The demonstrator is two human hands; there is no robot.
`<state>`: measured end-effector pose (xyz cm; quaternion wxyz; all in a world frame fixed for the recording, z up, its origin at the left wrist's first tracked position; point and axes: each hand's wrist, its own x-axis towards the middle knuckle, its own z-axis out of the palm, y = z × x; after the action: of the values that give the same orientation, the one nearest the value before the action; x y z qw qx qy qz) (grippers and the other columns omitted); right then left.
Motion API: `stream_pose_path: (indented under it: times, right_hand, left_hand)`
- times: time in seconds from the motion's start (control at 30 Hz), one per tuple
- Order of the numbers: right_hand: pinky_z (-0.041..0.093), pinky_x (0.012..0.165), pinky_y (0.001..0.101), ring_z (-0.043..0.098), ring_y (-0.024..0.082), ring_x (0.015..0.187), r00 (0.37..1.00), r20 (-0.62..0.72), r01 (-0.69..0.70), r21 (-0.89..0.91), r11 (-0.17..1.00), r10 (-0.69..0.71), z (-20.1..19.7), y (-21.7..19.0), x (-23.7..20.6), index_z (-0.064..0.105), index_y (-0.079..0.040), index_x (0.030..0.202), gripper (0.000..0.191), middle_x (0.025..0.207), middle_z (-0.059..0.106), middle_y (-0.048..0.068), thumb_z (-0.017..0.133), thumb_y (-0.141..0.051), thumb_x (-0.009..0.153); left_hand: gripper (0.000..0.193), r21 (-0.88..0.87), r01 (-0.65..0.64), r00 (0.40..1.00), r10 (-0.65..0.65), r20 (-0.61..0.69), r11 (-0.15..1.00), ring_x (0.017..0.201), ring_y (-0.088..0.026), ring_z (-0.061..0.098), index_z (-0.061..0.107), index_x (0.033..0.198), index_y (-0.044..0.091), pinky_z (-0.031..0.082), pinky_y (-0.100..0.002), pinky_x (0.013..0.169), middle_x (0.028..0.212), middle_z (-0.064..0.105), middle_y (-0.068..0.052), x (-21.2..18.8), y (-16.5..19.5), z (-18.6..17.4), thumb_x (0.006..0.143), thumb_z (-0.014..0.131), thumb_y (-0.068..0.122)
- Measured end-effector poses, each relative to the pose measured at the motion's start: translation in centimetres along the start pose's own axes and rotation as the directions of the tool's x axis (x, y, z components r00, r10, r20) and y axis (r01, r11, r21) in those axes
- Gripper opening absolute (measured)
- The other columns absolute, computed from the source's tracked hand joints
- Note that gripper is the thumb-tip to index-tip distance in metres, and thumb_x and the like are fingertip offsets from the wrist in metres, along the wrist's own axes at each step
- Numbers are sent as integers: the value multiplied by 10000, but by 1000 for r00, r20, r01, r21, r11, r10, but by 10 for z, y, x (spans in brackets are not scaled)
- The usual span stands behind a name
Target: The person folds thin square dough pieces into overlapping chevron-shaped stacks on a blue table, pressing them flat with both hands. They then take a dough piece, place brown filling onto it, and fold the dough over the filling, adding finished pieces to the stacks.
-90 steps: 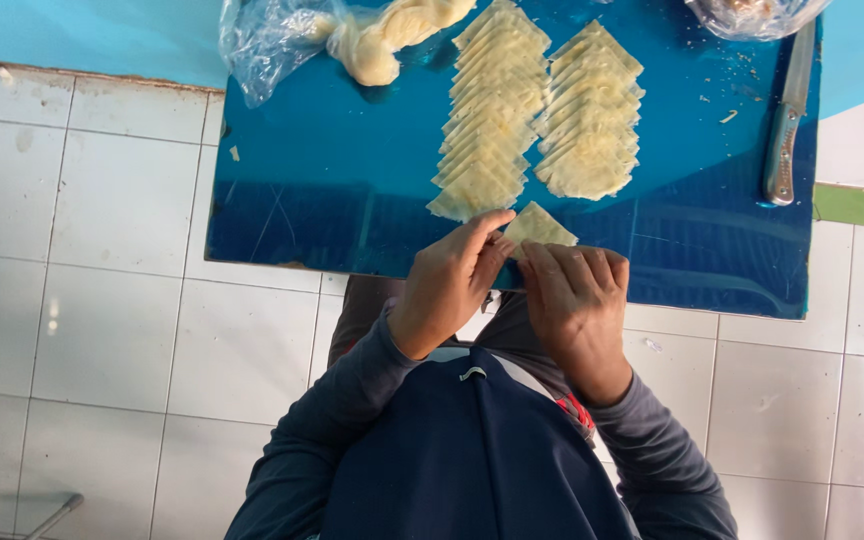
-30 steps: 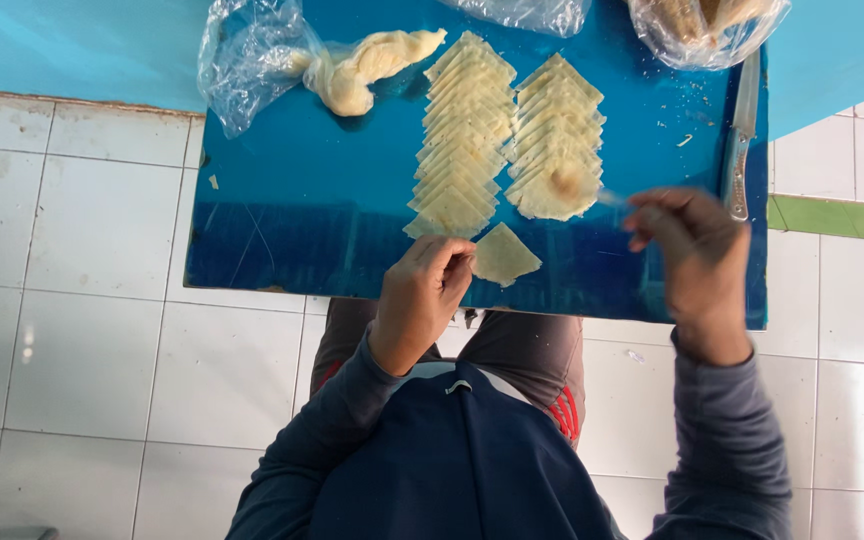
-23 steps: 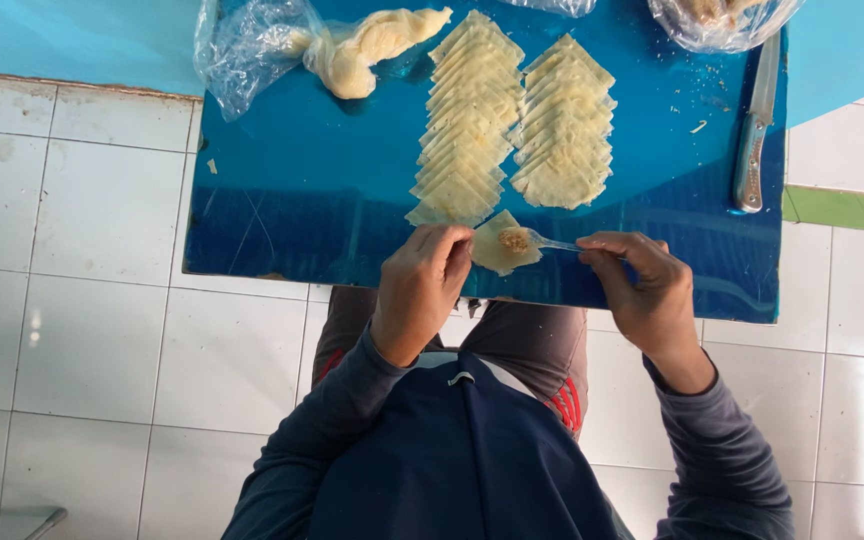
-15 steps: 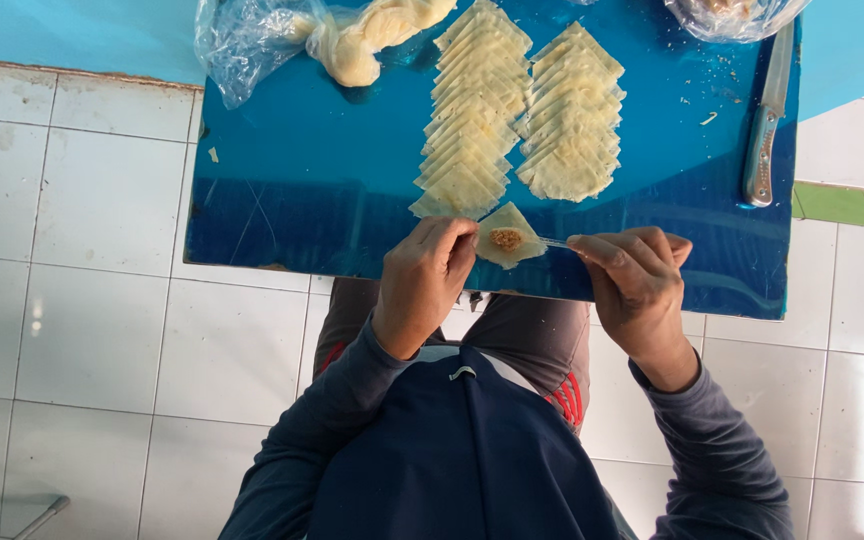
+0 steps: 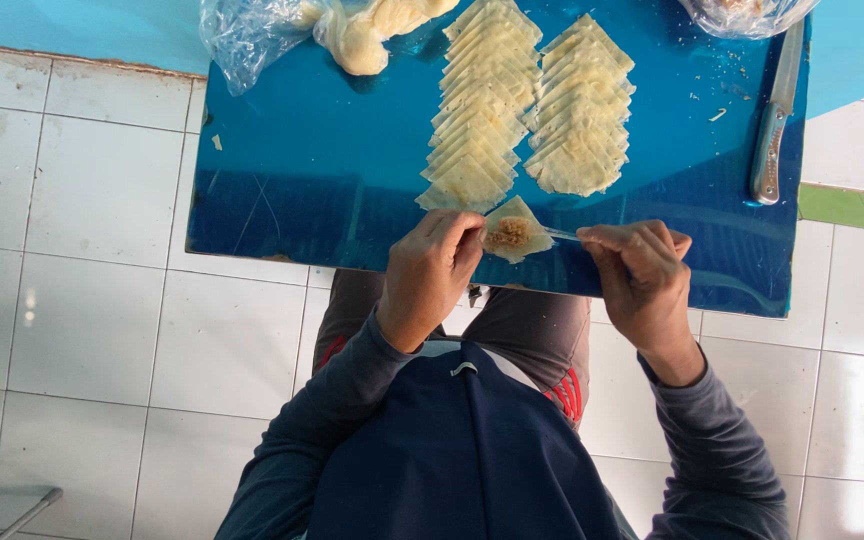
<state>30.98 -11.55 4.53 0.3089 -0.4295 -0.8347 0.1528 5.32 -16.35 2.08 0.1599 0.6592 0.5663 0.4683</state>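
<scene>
Two bare hands work at the near edge of a glossy blue board [image 5: 302,190] that lies over a white tiled floor [image 5: 82,330], seen from above the person's own head. Farthest left on the board, near its far edge, lies a crumpled clear plastic bag [image 5: 252,35] with a pale lump of dough [image 5: 367,35] just beside it. Moving right, two overlapping rows of thin, pale square wrappers run away from the person: the left row [image 5: 472,110] and, just beside it, the right row [image 5: 580,115]. Below the near end of the left row, the left hand [image 5: 430,275] pinches one corner of a single wrapper [image 5: 517,230] between thumb and fingers, holding it just above the board's near edge; a small mound of brown filling [image 5: 508,236] sits in its middle. To the right, the right hand [image 5: 640,275] is curled closed around a thin utensil [image 5: 562,235] whose tip reaches the wrapper's right edge; what kind of utensil cannot be told. Further right, near the board's right edge, a knife with a metal handle [image 5: 772,135] lies pointing away, well apart from both hands. Another clear bag [image 5: 747,12] shows at the far right corner. Dark blue sleeves and a navy top fill the bottom of the view.
</scene>
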Motion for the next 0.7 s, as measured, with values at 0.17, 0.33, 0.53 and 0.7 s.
stream_pose_path:
  times: [0.17,0.33,0.53,0.7]
  right_hand:
    - [486,846,250,702,101,894,976,100,-213,223,951,195,-3,2,11,713,-22,1122,101,961,740,58,683,-26,1026]
    - [527,823,199,675,90,909,920,204,-392,469,791,334,-17,2,23,694,38,1139,130,976,721,69,624,1,1036]
    - [496,872,234,645,108,951,908,-66,-345,445,826,414,-72,50,36,680,26,1174,148,1054,699,69,552,39,1101]
    - [514,790,230,731,165,992,923,-365,-57,187,981,124,-90,163,118,659,35,1202,145,1076,706,100,567,17,1091]
  left_hand:
    - [155,-9,-8,1000,7,-12,1000,855,-240,739,655,1108,48,608,-312,702,1022,716,-99,0,0,0,967,717,39]
    - [153,-31,4,1000,-4,-1,1000,849,-233,744,657,1132,45,611,-307,699,1034,714,-108,1,0,-1,988,708,59]
    - [164,-101,35,999,-34,19,994,835,-220,747,661,1158,35,607,-303,690,1020,710,-109,2,2,-7,1004,700,72]
    - [166,-138,32,999,-30,12,990,863,-216,756,656,1175,32,611,-298,703,1031,716,-111,4,5,-10,1017,689,71]
